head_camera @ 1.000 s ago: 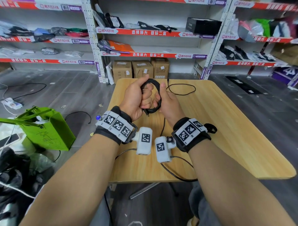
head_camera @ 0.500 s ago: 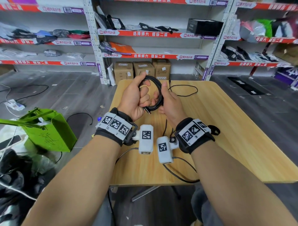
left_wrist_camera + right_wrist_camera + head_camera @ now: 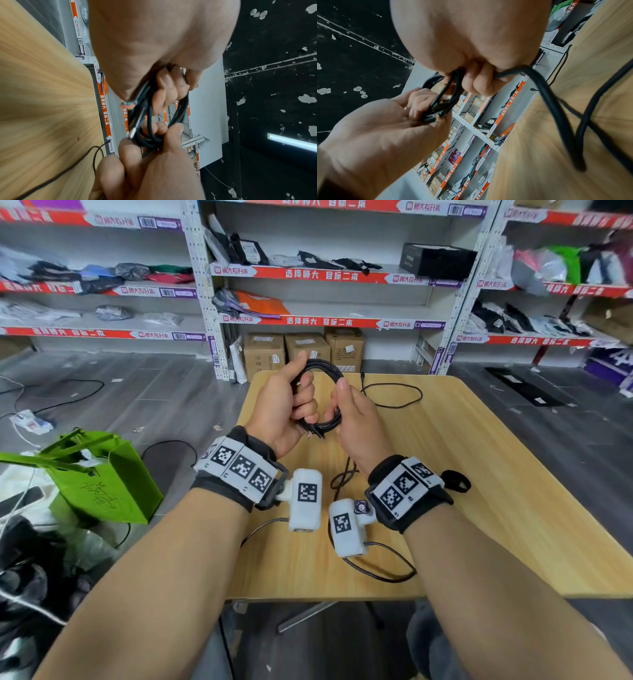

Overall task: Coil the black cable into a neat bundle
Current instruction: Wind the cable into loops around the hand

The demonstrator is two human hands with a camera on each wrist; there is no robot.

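The black cable (image 3: 337, 373) is partly wound into a small coil held upright between both hands above the far part of the wooden table (image 3: 479, 474). My left hand (image 3: 301, 402) grips the coil's left side, fingers curled through it (image 3: 163, 94). My right hand (image 3: 342, 405) grips the right side, thumb along the strands (image 3: 477, 82). A cut end with coloured wires (image 3: 127, 104) sticks out at the coil's bottom. A loose strand (image 3: 556, 115) hangs from the right hand to the table; more slack (image 3: 394, 405) loops behind.
The wrist cameras' own thin cables (image 3: 376, 575) lie near the table's front edge. A green bag (image 3: 102, 481) stands on the floor at the left. Cardboard boxes (image 3: 305, 347) and stocked shelves (image 3: 325, 273) lie beyond the table. Other cables (image 3: 68, 398) trail on the floor.
Both hands keep their grip on the coil and have lifted it slightly. The loose strand under my right wrist has bunched into a small kinked loop.
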